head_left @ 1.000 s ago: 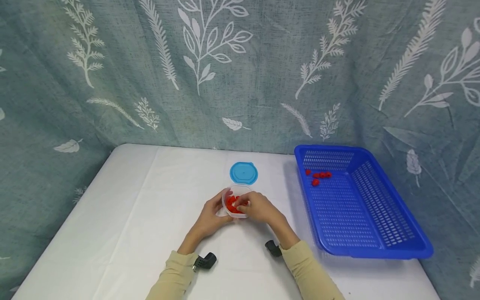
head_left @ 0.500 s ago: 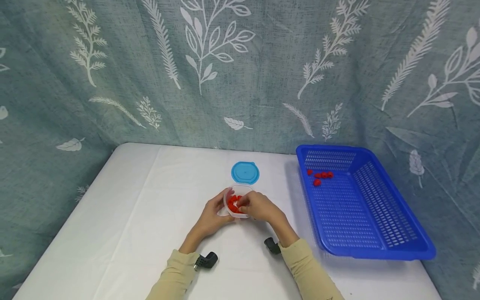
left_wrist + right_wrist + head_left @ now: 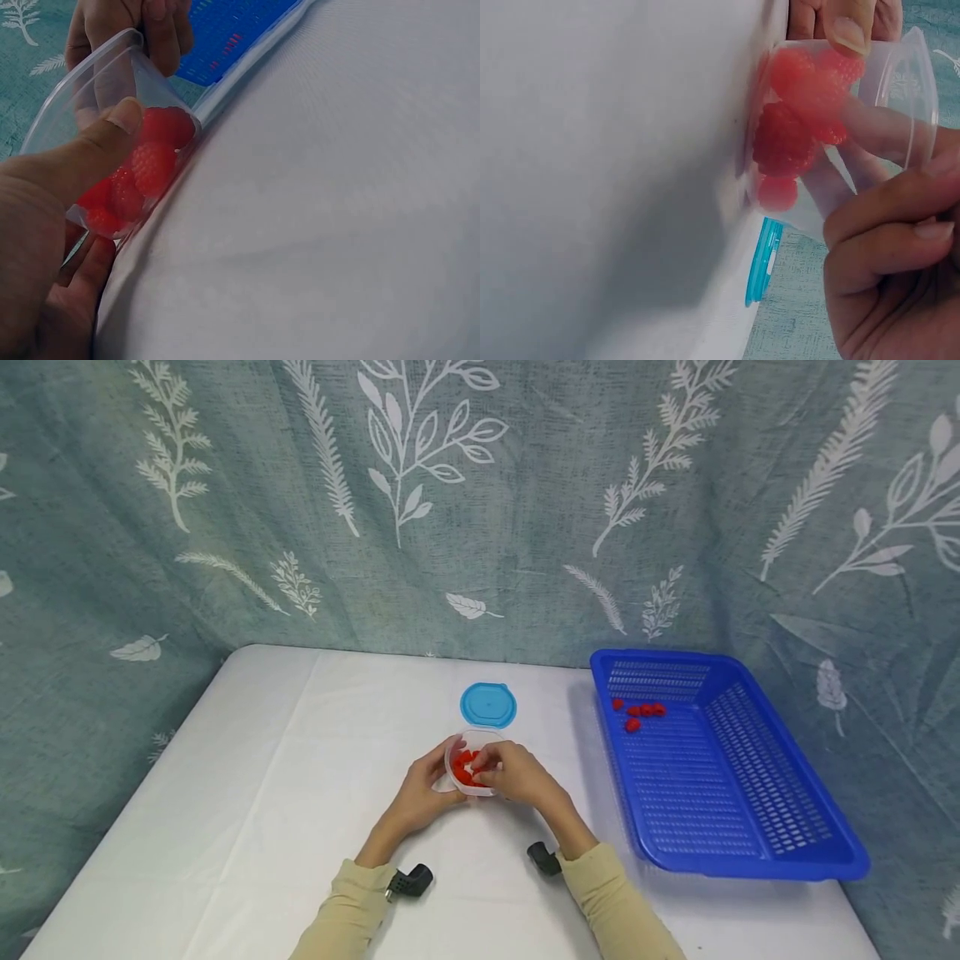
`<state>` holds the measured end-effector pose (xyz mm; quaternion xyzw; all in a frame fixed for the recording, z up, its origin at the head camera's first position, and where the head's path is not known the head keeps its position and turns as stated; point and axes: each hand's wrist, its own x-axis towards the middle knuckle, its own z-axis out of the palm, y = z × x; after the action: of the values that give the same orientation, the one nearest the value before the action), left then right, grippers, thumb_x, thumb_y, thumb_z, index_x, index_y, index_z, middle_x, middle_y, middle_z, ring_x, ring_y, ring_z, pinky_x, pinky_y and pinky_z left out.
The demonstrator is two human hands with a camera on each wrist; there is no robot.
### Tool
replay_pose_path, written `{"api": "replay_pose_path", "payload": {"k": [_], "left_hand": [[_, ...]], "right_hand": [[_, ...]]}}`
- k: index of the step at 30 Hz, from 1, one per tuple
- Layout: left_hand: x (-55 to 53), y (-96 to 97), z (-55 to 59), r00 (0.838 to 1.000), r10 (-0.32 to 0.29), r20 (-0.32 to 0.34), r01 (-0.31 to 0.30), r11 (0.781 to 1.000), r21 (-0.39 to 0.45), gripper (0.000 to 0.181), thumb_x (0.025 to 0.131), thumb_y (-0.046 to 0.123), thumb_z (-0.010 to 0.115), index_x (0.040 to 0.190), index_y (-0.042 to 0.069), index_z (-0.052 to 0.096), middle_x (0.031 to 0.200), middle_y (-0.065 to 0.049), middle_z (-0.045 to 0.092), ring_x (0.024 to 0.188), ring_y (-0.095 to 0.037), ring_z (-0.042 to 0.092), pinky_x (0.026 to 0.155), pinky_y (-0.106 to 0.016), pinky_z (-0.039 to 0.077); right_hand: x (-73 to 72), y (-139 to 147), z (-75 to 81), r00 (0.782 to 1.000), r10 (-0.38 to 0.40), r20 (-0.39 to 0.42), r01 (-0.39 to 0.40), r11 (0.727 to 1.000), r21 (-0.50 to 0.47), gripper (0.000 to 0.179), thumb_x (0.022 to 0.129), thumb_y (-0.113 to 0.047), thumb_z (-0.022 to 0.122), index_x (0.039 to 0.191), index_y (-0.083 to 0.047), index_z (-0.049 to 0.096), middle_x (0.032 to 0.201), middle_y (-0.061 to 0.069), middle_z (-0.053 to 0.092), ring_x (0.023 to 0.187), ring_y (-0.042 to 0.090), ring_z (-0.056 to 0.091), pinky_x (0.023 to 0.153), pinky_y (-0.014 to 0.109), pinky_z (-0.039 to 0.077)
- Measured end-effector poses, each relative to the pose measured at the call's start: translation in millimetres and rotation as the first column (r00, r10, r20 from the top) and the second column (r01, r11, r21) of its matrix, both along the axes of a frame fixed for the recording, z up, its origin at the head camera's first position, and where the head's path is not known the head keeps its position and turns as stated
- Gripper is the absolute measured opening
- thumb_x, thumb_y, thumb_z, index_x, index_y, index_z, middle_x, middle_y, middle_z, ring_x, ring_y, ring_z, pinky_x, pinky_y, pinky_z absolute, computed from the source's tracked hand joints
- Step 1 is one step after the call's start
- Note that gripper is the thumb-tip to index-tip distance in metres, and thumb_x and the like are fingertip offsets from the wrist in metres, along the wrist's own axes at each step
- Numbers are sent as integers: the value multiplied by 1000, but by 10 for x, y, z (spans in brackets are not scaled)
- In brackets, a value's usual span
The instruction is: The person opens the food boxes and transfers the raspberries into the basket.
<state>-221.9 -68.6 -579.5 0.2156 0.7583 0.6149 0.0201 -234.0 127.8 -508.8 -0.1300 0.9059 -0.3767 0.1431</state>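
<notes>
My left hand (image 3: 420, 793) grips a small clear plastic tub (image 3: 483, 739) on the white table, thumb on its near side. Red raspberries (image 3: 154, 169) lie in its lower part, several of them visible through the wall in both wrist views. From the right, my right hand (image 3: 519, 775) reaches over the rim, with some fingers inside the tub at the berries (image 3: 784, 139). Whether those fingertips pinch a berry is unclear through the cloudy plastic. Just behind the tub, a round blue lid (image 3: 487, 706) lies flat.
A large blue plastic basket (image 3: 750, 866) stands at the table's right side, with several red raspberries (image 3: 633, 725) in its far left corner. White cloth (image 3: 225, 827) covers the table. A green leaf-patterned curtain (image 3: 525, 527) hangs behind it.
Inside the tub, the right fingers shift slightly, drawing closer together half a second ago and a little apart now. The left hand and tub stay in place.
</notes>
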Motion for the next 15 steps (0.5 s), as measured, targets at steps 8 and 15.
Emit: {"api": "replay_pose_path", "payload": {"k": [8,15], "left_hand": [[9,-2,-4,1000,13,-8,-13,1000,9,88,79,6,87,155,9,42,151,-14,53,142,-29,47,118,-43,40],[16,2,-22,999,23,-26,-22,999,24,87,79,5,86,154,5,42,150,-18,53,142,-34,47,117,-50,39]], "right_hand": [[62,-9,-13,999,-41,-23,40,998,-42,6,91,-7,74,93,-11,70,92,3,69,90,22,61,77,31,62],[106,-11,-40,986,-72,-148,69,997,-24,10,89,-13,79,94,-12,70,90,-1,72,88,18,63,78,32,59]]}}
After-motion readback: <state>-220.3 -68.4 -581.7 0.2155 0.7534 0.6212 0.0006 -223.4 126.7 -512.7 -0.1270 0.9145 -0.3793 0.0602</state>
